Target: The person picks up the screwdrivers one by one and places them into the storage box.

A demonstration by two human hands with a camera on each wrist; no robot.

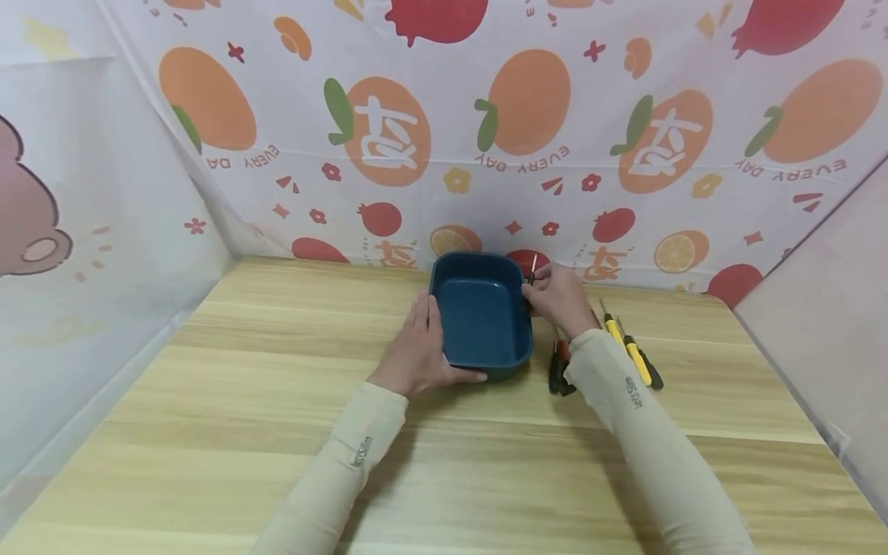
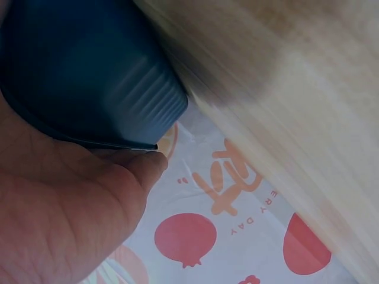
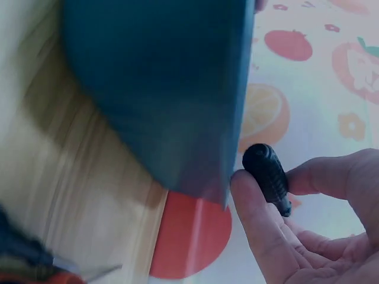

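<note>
The left hand [image 1: 415,356] lies at the near left corner of the blue container [image 1: 479,320] on the counter [image 1: 291,432], its fingers stretched along the side and the thumb at the near edge, while the right hand [image 1: 560,297] pinches a black-handled screwdriver [image 3: 267,180] just beside the container's right rim. I judge that the step in hand is bringing this screwdriver to the container, with other tools [image 1: 638,362] lying to the right. The next move probably calls for a steady container and a small lift over the rim before release.
</note>
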